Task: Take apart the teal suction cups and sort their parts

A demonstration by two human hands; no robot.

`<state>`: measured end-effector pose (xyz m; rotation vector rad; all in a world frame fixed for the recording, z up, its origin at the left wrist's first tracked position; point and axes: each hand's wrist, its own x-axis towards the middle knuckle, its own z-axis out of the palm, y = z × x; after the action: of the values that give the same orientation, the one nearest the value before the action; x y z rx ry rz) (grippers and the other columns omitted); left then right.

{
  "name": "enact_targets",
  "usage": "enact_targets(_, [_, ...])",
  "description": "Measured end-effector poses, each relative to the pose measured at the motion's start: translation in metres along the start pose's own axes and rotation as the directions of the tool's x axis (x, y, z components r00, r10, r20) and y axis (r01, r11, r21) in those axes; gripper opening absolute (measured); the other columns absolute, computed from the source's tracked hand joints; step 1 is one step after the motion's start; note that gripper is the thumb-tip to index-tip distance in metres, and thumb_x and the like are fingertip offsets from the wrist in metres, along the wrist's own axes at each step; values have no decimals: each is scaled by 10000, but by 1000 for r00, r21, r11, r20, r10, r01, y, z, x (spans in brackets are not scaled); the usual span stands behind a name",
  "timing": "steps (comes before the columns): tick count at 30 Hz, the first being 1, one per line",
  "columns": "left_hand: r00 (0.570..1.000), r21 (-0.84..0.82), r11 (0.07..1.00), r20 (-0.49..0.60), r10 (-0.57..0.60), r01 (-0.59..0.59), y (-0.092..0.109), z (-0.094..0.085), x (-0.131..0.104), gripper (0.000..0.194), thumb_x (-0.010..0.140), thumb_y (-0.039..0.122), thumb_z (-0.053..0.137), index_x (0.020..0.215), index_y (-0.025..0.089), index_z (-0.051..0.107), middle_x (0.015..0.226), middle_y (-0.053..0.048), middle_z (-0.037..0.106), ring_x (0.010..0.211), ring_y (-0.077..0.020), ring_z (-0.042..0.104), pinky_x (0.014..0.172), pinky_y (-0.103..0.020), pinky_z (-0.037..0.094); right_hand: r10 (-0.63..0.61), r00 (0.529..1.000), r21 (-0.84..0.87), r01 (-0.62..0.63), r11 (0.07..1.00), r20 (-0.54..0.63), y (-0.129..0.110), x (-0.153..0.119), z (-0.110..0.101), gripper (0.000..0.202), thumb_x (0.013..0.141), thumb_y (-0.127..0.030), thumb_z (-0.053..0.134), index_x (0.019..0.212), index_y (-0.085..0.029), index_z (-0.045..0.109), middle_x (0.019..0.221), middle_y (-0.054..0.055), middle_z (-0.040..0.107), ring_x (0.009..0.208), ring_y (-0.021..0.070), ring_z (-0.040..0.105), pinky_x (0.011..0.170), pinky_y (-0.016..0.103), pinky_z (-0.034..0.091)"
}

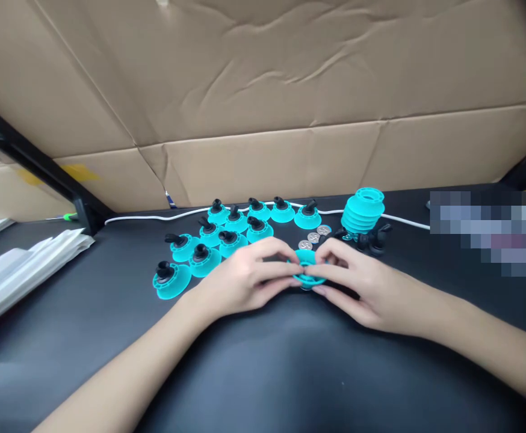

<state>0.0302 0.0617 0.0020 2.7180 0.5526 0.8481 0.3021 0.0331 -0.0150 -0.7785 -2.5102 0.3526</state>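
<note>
Forearms (132, 361); left hand (254, 273), right hand (366, 282) pinched on turquoise cup (309, 257).

Both hands (256, 273) (366, 285) meet, fingers pinched, forearms angled inward.

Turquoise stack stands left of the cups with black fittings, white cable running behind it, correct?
No, the head view shows the turquoise stack right of the cups with black fittings; the white cable does run behind it.

cups (307, 257) turquoise | fittings (164, 269) black | cable (154, 217) white | cardboard (263, 174) tan
</note>
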Motion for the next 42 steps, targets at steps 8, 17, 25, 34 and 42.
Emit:
enact_targets(8, [861,-451,816,-174,-478,362,12,6,11,152,1057,252,615,1014,186,744,839,-23,784,743,-161,751,720,-279,644,-78,939,-184,16,983,-335,1,4,-5,689,979,-128,681,1599,-331,457,1433,151,558,1276,326,627,1072,539,583])
enact_targets(17, [829,-603,674,-36,-559,428,12,15,14,181,1047,309,642,1104,167,738,954,-58,809,851,-187,784,838,-338,668,-141,903,-265,32,964,-405,0,9,-12,677,952,-146,746,1574,-259,507,1317,142,700,1236,323,676,1087,508,568])
enact_targets(25, [928,-97,945,-181,-326,314,-3,13,3,141,1026,188,639,1129,201,734,1135,-79,765,1115,-229,698,1033,-424,570,144,755,-265,-394,880,-640,47,1,-62,407,1024,-349,662,1410,-222,688,1309,176,721,1167,368,718,1054,534,569])
enact_targets(34, [923,190,935,-306,-234,300,-5,4,2,130,1011,169,636,1060,213,749,1279,-103,674,1265,-275,617,1150,-515,488,387,724,-190,-575,796,-571,73,-4,-50,424,956,-473,651,1314,-260,729,1276,130,749,1027,359,755,982,563,606])
enact_targets(42, [917,274,885,-245,-315,377,-18,9,-6,157,1006,200,633,1126,195,733,1388,-138,610,1427,-337,528,1234,-587,433,404,725,-204,-592,780,-558,73,-4,-51,448,945,-452,647,1327,-228,715,1267,157,749,1053,381,739,971,558,586])
